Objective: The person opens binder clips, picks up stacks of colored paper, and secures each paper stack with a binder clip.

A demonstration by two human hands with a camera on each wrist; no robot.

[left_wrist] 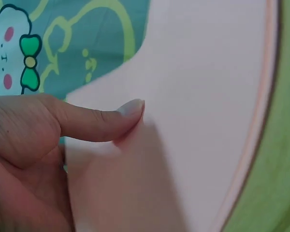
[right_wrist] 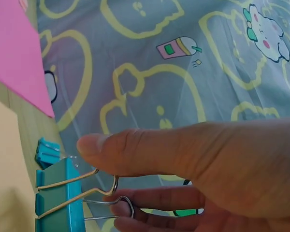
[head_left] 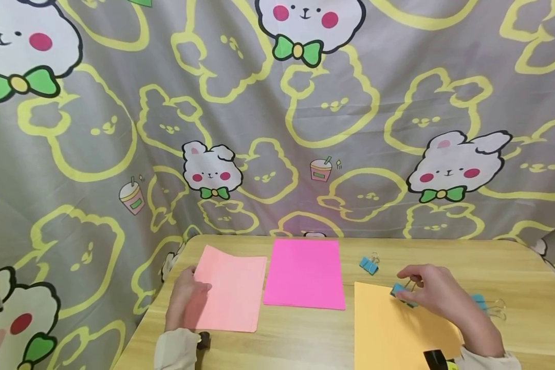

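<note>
My left hand (head_left: 183,297) grips the left edge of a stack of light pink paper (head_left: 233,295). In the left wrist view the thumb (left_wrist: 101,123) lies across the top sheet, and the paper's far edge bends upward there. My right hand (head_left: 437,293) holds a blue binder clip (head_left: 399,291) by its wire handles, over the upper edge of the orange-yellow paper (head_left: 384,329). Up close in the right wrist view, thumb and fingers are on either side of the handles of the clip (right_wrist: 63,198).
Bright pink paper (head_left: 305,275) lies mid-table between the other two stacks. One blue binder clip (head_left: 369,265) sits behind the orange-yellow paper; another blue clip (head_left: 480,302) is right of my right hand, partly hidden. A patterned curtain (head_left: 277,123) hangs behind the wooden table (head_left: 305,334).
</note>
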